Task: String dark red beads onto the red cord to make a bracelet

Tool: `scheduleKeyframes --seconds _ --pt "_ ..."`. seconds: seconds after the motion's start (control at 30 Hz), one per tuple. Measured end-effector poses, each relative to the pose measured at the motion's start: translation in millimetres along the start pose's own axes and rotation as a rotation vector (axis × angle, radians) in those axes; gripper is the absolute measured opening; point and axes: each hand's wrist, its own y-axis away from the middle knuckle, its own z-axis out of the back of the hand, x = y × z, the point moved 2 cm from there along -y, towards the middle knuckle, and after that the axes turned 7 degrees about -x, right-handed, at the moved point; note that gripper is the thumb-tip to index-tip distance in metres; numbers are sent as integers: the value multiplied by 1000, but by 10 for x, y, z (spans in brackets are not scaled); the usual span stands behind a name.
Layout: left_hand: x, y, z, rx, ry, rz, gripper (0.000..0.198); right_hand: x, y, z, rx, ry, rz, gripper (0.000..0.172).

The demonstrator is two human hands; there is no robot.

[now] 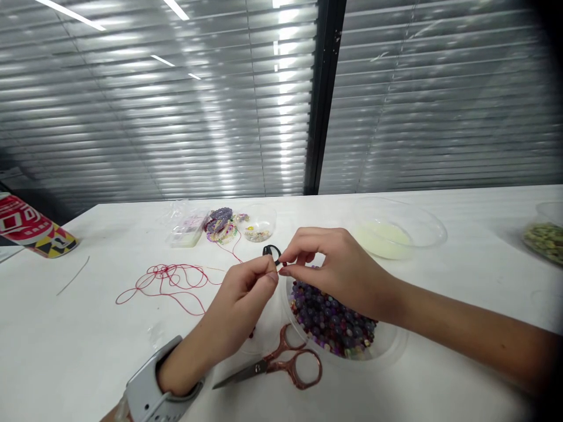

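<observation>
My left hand [248, 299] is closed in a pinch, thumb against forefinger, on the end of a thin red cord [165, 281] that lies in loose loops to its left. Facing it, my right hand [338, 264] pinches a small dark red bead [284, 264] between thumb and fingertips. The two sets of fingertips almost meet. Under my right hand stands a clear round bowl [389, 346] with many purple, dark red and pale beads [334, 319]. Copper-handled scissors [285, 363] lie below my hands, blades pointing left. A black ring-shaped handle [272, 252] shows behind the fingertips.
Farther back lie a bundle of beaded strands [221, 224], a clear dish [259, 225] of small beads and a plastic-wrapped pack [189, 227]. A tub with pale yellow contents [382, 240] stands right. A red paper cup [35, 225] tilts at far left; greenish pieces [545, 240] fill a container far right.
</observation>
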Motion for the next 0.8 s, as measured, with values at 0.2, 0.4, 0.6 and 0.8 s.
scheduleKeyframes --seconds 0.2,0.4,0.6,0.8 --pt "13 -6 -20 -9 -36 8 26 7 16 -11 -8 45 36 7" --pt "10 -19 -16 -25 -52 -5 29 -1 36 -29 -10 71 80 7" --pt "34 -25 -27 -8 -18 22 29 -8 38 -37 5 89 82 7" --pt "56 -27 -37 7 -10 58 27 10 45 -33 25 107 127 8"
